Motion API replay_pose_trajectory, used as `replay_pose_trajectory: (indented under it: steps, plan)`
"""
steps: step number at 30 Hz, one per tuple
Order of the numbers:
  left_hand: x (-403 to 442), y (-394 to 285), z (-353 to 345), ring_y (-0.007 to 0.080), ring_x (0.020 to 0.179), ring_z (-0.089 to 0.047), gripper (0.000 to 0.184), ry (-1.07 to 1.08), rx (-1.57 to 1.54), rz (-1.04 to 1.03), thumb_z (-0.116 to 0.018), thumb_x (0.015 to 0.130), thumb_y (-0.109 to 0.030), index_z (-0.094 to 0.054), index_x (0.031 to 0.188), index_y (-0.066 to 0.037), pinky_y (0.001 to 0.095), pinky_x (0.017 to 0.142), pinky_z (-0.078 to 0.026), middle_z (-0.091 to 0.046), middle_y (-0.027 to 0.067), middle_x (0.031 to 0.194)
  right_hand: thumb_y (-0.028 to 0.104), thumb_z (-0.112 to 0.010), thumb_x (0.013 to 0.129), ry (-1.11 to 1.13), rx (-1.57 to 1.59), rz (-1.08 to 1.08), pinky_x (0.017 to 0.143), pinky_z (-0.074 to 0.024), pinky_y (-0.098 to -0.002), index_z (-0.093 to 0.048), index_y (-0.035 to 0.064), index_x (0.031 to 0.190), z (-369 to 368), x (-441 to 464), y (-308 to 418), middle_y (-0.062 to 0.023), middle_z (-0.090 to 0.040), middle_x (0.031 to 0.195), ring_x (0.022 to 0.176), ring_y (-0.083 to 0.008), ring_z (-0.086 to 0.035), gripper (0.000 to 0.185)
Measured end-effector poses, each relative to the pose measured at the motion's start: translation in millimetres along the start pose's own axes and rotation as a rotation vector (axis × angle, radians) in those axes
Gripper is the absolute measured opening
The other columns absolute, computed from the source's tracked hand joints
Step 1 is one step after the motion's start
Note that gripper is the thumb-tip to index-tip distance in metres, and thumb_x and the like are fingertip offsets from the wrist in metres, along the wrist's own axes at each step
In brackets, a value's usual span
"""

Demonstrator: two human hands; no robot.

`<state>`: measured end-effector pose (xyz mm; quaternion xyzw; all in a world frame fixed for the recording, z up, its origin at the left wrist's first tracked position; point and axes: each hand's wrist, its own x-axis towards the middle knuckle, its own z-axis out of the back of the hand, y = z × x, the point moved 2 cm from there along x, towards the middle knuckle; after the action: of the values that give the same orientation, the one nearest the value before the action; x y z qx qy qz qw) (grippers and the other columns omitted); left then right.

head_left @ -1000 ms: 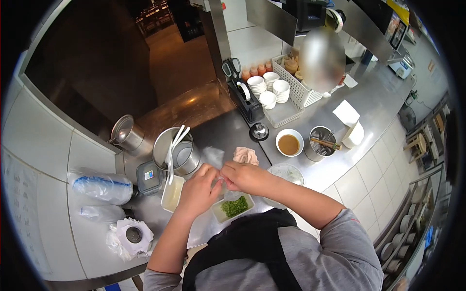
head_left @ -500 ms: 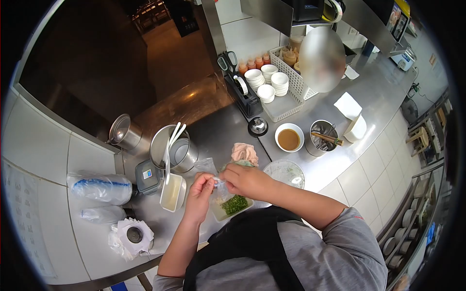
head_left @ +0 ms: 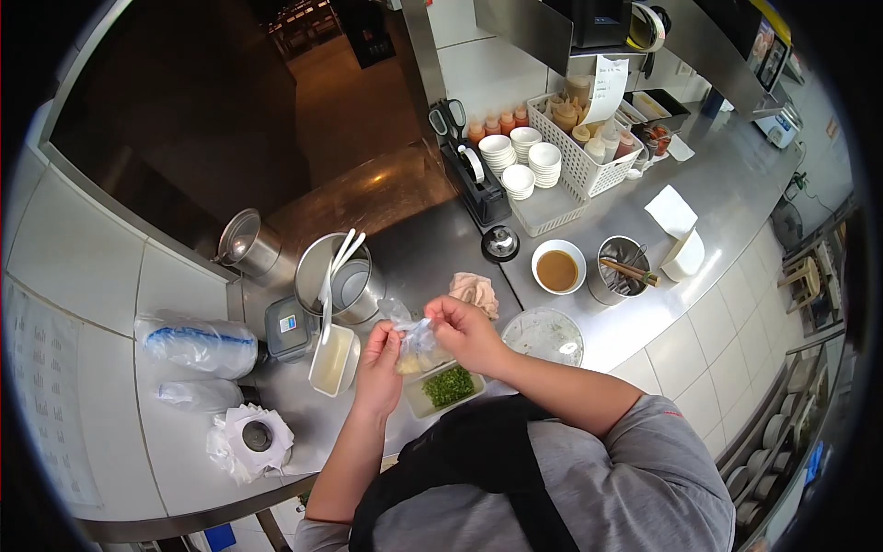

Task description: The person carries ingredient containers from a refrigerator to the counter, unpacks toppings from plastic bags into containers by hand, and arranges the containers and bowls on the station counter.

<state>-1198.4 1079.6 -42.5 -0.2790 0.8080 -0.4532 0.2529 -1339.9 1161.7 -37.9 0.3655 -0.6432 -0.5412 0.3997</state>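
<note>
Between my two hands a clear plastic bag [head_left: 421, 347] is stretched, with something pale yellow low inside it. The fingers of my left hand [head_left: 379, 363] pinch its left side, and my right hand [head_left: 467, 333] grips its upper right part. Just below the bag is a white container [head_left: 422, 401] holding chopped green herbs [head_left: 448, 386]. A pink cloth [head_left: 475, 293] lies beyond my right hand. A round clear lid [head_left: 543, 338] rests to the right, partly beside my forearm.
A steel pot [head_left: 353, 284] with white-handled utensils and a rectangular tub [head_left: 335, 362] stand left. Toward the right are a bowl of brown sauce [head_left: 557, 268], a steel utensil pot [head_left: 618, 287] and a call bell [head_left: 500, 243]. White bowls [head_left: 518, 182] stand in a basket behind.
My hands have drawn apart, and the bag is now spread between them, with its pale contents showing. The view has shifted slightly.
</note>
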Motion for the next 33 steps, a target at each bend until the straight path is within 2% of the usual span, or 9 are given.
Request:
replay_pose_trajectory:
  steps: [3, 5, 9, 12, 14, 18, 20, 23, 33]
  plan:
    - [1.6, -3.3, 5.9, 0.0048, 0.084, -0.044, 0.012, -0.009, 0.107, 0.001, -0.046, 0.099, -0.016, -0.053, 0.106, -0.010, 0.0206, 0.079, -0.037, -0.049, -0.0045, 0.089, 0.008, -0.064, 0.075, 0.149, -0.100, -0.045, 0.060, -0.0463, -0.0336, -0.052, 0.0054, 0.088, 5.1, 5.1, 6.9, -0.0081, -0.057, 0.082, 0.073, -0.0241, -0.059, 0.018]
    - [2.5, -3.6, 8.6, 0.0075, 0.088, -0.045, 0.011, -0.006, 0.217, 0.038, -0.048, 0.098, -0.015, -0.054, 0.103, -0.008, 0.0214, 0.083, -0.036, -0.049, -0.0022, 0.091, 0.009, -0.062, 0.078, 0.186, -0.787, 0.535, 0.063, -0.0474, -0.0316, -0.053, 0.0075, 0.090, 3.8, 4.8, 18.8, -0.0076, -0.056, 0.082, 0.074, -0.0213, -0.059, 0.015]
    - [9.5, -6.1, 0.0, 0.0119, 0.091, -0.046, 0.010, 0.008, 0.694, -0.248, -0.050, 0.096, -0.012, -0.054, 0.099, -0.004, 0.0237, 0.086, -0.036, -0.047, 0.0020, 0.096, 0.012, -0.063, 0.078, 0.205, -1.127, 0.690, 0.068, -0.0485, -0.0340, -0.052, 0.0071, 0.091, 0.1, 0.3, 27.4, -0.0089, -0.057, 0.084, 0.080, -0.0220, -0.060, 0.017]
    - [10.1, 1.2, 5.1, 0.0152, 0.093, -0.046, 0.008, -0.024, 0.729, -0.255, -0.051, 0.094, -0.009, -0.053, 0.096, -0.002, 0.0258, 0.087, -0.037, -0.045, 0.0053, 0.099, 0.011, -0.062, 0.080, 0.129, -1.088, 0.688, 0.067, -0.0481, -0.0331, -0.052, 0.0058, 0.093, 2.7, -0.6, 17.4, -0.0097, -0.056, 0.083, 0.077, -0.0226, -0.059, 0.017]
    - [7.4, 1.0, 1.4, 0.0159, 0.094, -0.045, 0.005, 0.057, 0.912, -0.417, -0.050, 0.093, -0.006, -0.053, 0.096, -0.003, 0.0267, 0.087, -0.037, -0.045, 0.0060, 0.101, 0.011, -0.062, 0.083, 0.186, -0.476, 0.285, 0.067, -0.0475, -0.0331, -0.052, 0.0047, 0.094, 1.6, -4.3, 9.9, -0.0111, -0.057, 0.084, 0.076, -0.0233, -0.059, 0.016]
    - [9.8, -2.3, -5.0, 0.0143, 0.093, -0.046, 0.005, -0.014, 0.928, -0.452, -0.052, 0.091, -0.005, -0.053, 0.095, -0.003, 0.0270, 0.088, -0.037, -0.047, 0.0042, 0.096, 0.009, -0.061, 0.086, 0.140, -0.100, -0.026, 0.067, -0.0473, -0.0335, -0.052, 0.0040, 0.095, 2.8, -2.6, 2.9, -0.0123, -0.057, 0.085, 0.077, -0.0248, -0.060, 0.013]
    - [10.4, 1.9, 4.3, 0.0104, 0.090, -0.047, 0.003, -0.125, 0.468, -0.054, -0.054, 0.091, -0.006, -0.053, 0.093, -0.005, 0.0259, 0.086, -0.038, -0.050, 0.0002, 0.089, 0.009, -0.062, 0.079, 0.204, -0.522, 0.229, 0.071, -0.0472, -0.0393, -0.050, 0.0033, 0.091, 3.0, 0.1, 11.2, -0.0139, -0.058, 0.086, 0.080, -0.0315, -0.059, 0.018]
    - [7.3, -6.6, -3.4, 0.0060, 0.087, -0.049, 0.004, -0.003, 0.339, 0.077, -0.053, 0.092, -0.007, -0.056, 0.094, -0.007, 0.0246, 0.082, -0.039, -0.055, -0.0032, 0.086, 0.010, -0.063, 0.079, 0.238, -0.804, 0.560, 0.073, -0.0476, -0.0406, -0.051, 0.0029, 0.091, 10.9, 6.4, 6.6, -0.0143, -0.058, 0.087, 0.083, -0.0324, -0.059, 0.018]
    - [19.6, -13.9, 5.4, 0.0115, 0.088, -0.057, 0.012, -0.034, -0.244, 0.178, -0.063, 0.090, -0.019, -0.060, 0.097, -0.010, 0.0286, 0.081, -0.045, -0.062, 0.0010, 0.093, 0.008, -0.058, 0.084, 0.175, -0.540, 0.329, 0.070, -0.0463, -0.0384, -0.050, 0.0015, 0.093, -0.1, 2.8, 30.5, -0.0136, -0.054, 0.083, 0.080, -0.0315, -0.057, 0.014]
